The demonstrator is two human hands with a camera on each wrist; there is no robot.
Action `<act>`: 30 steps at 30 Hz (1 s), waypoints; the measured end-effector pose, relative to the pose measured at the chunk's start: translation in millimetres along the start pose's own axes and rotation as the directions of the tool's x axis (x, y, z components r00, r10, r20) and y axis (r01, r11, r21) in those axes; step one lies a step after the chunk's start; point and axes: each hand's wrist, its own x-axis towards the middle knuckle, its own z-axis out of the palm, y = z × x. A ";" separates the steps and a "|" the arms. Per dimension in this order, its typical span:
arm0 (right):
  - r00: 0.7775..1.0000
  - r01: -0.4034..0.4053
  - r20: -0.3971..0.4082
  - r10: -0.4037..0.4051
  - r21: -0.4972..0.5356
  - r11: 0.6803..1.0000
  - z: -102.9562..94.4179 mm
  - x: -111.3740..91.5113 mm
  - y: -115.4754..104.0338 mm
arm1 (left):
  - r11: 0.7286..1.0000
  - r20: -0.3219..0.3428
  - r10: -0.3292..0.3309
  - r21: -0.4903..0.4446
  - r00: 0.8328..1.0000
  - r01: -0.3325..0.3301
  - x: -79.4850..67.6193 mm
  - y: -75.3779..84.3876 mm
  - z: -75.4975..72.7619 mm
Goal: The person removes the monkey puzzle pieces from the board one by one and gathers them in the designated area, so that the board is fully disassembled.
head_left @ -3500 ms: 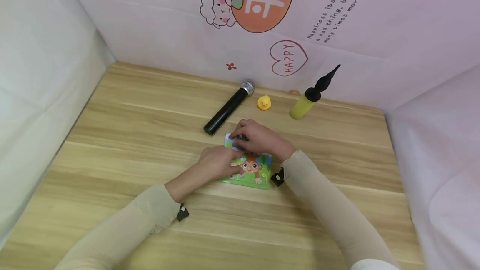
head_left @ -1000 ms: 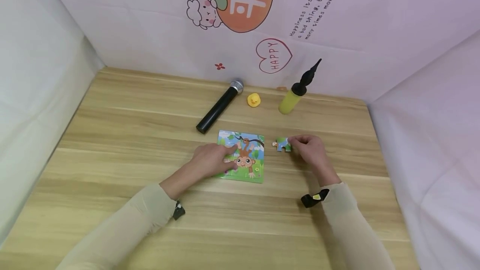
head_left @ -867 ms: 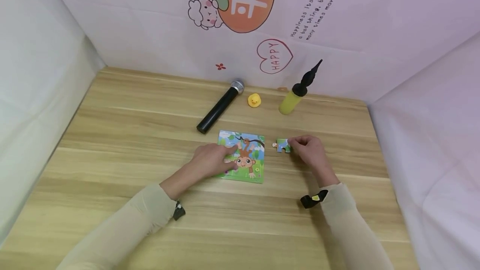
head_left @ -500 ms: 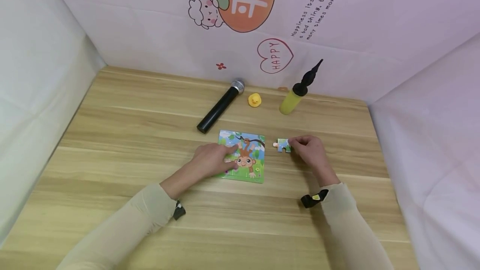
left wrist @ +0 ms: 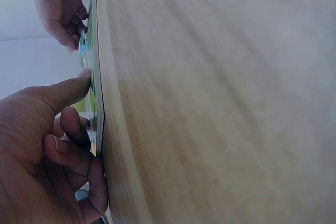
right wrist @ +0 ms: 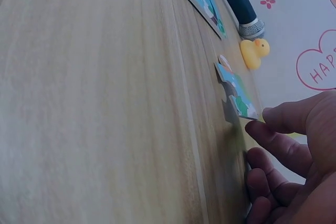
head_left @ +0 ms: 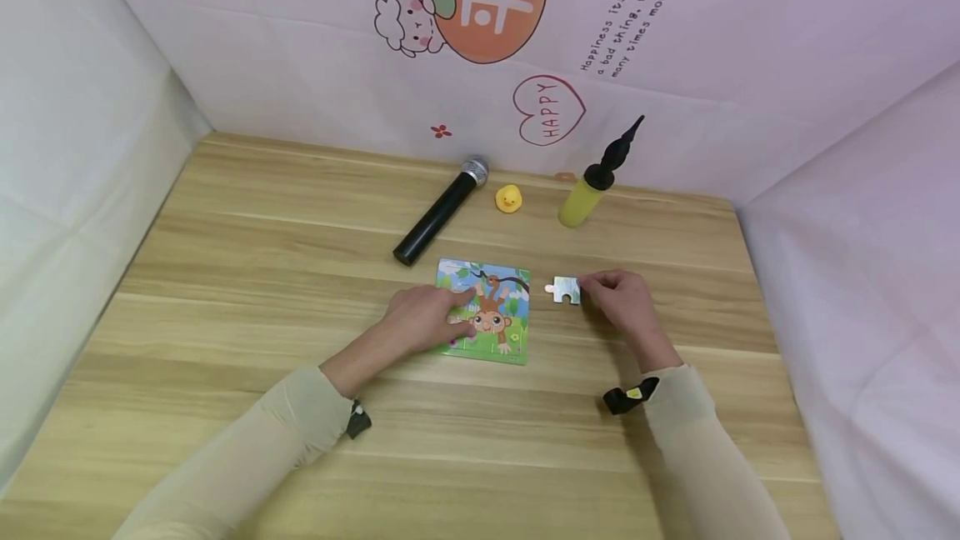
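Note:
A square jigsaw puzzle [head_left: 491, 298] with a monkey picture lies on the wooden table in the head view. My left hand [head_left: 420, 321] rests on its left side, thumb and forefinger spread on the surface. In the left wrist view, other fingers of my left hand [left wrist: 58, 145] bend near the puzzle's edge, and part of the picture is covered. To the right of the puzzle, my right hand [head_left: 621, 300] pinches a loose puzzle piece [head_left: 564, 290] by its right edge. The right wrist view shows this puzzle piece [right wrist: 239, 93] raised and tilted over the table, casting a shadow.
Behind the puzzle lie a black microphone [head_left: 438, 213] and a small yellow rubber duck [head_left: 508, 198]. A yellow-and-black hand pump [head_left: 581, 198] stands at the back right. White printed cloth [head_left: 300, 65] walls the table's back and sides.
Both hands were over the puzzle 3.5 seconds ago; the right hand has since moved right and holds a piece. In the last half second the piece has tilted slightly, its face now shining pale.

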 end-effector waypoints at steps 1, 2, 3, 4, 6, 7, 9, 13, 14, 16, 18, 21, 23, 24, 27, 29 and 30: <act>1.000 -0.002 0.002 0.002 0.004 1.000 0.0 0.1 0.1 | 1.000 0.001 -0.002 0.001 1.000 0.002 0.0 0.0 0.1; 1.000 -0.004 0.002 0.004 0.007 1.000 0.1 0.0 0.1 | 1.000 0.001 -0.002 0.003 1.000 0.002 0.0 0.1 0.1; 1.000 -0.006 0.003 0.006 0.010 1.000 0.3 -0.1 0.2 | 1.000 0.001 -0.004 0.006 1.000 0.004 -0.1 0.2 0.2; 1.000 -0.006 0.006 0.006 0.011 1.000 0.4 -0.2 0.3 | 1.000 0.002 -0.004 0.007 1.000 0.004 -0.2 0.4 0.2; 1.000 0.002 0.002 -0.002 0.011 1.000 0.8 0.0 0.8 | 1.000 -0.002 -0.002 0.014 1.000 0.002 -0.6 0.6 -0.1; 1.000 0.006 -0.003 -0.006 0.008 1.000 1.1 0.0 1.0 | 1.000 -0.005 0.000 0.018 1.000 0.000 -0.9 0.8 -0.4; 1.000 0.020 -0.008 -0.020 0.007 1.000 1.7 0.6 1.8 | 1.000 -0.011 0.003 0.024 1.000 -0.003 -1.6 1.1 -1.0; 0.998 0.064 -0.003 -0.064 0.029 0.998 2.3 0.6 -2.4 | 1.000 -0.019 0.004 0.025 1.000 -0.003 -2.6 0.5 -1.4; 0.997 0.077 -0.001 -0.078 0.046 0.996 2.4 0.6 -4.8 | 1.000 -0.019 0.003 0.023 1.000 -0.003 -2.7 0.1 -1.5; 0.995 0.104 -0.009 -0.104 0.073 0.992 2.8 0.6 -11.1 | 1.000 -0.026 0.007 0.021 1.000 -0.006 -2.9 -0.6 -1.9; 0.991 0.135 -0.029 -0.134 0.083 0.987 3.8 1.3 -17.2 | 1.000 -0.037 0.017 0.019 0.999 -0.017 -3.5 -1.1 -2.7; 0.986 0.161 -0.053 -0.157 0.071 0.984 6.1 2.0 -26.0 | 0.999 -0.056 0.036 0.033 0.998 -0.034 -5.0 -1.9 -2.9; 0.983 0.179 -0.055 -0.175 0.059 0.982 8.4 1.9 -31.3 | 0.998 -0.069 0.046 0.043 0.997 -0.043 -6.3 -1.8 -2.5; 0.981 0.188 -0.055 -0.185 0.060 0.980 9.8 1.8 -33.9 | 0.998 -0.077 0.054 0.048 0.996 -0.050 -6.9 -1.4 -2.2; 0.973 0.230 -0.034 -0.228 0.065 0.971 13.5 1.3 -39.6 | 0.995 -0.099 0.090 0.040 0.991 -0.086 -7.1 3.1 -2.3; 0.962 0.271 -0.014 -0.271 0.061 0.961 15.7 0.9 -41.0 | 0.992 -0.100 0.129 0.026 0.987 -0.127 -4.4 8.6 -1.9; 0.956 0.293 0.002 -0.293 0.059 0.954 16.4 0.4 -41.5 | 0.989 -0.096 0.150 0.019 0.984 -0.149 -2.3 11.8 -1.5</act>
